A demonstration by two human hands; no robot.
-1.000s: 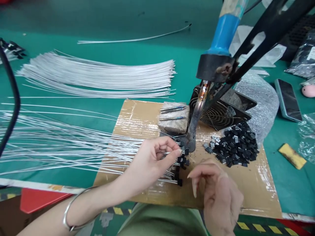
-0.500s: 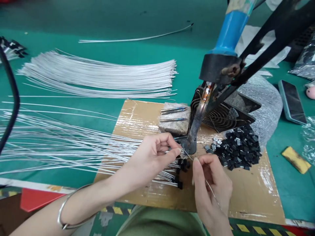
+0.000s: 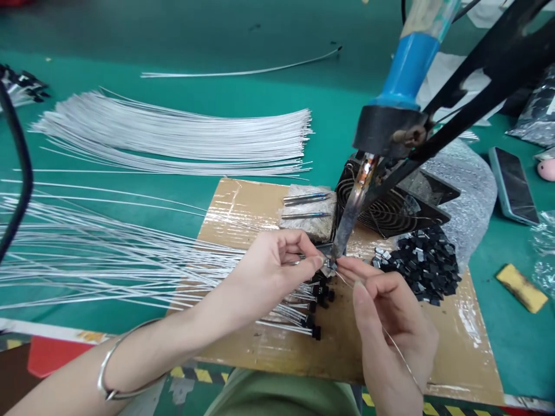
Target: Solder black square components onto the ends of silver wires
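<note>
Seemingly soldering: my left hand point(image 3: 273, 277) pinches a connector point(image 3: 328, 265) beside the iron point(image 3: 347, 224), right hand point(image 3: 392, 323) pinches thin wire point(image 3: 401, 356); next needs steadiness.

Phone point(image 3: 514, 186) beside bubble wrap point(image 3: 472, 188)

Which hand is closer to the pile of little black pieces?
Right. The right hand is just below the black pile in the picture; the left hand is farther away, to its left.
</note>
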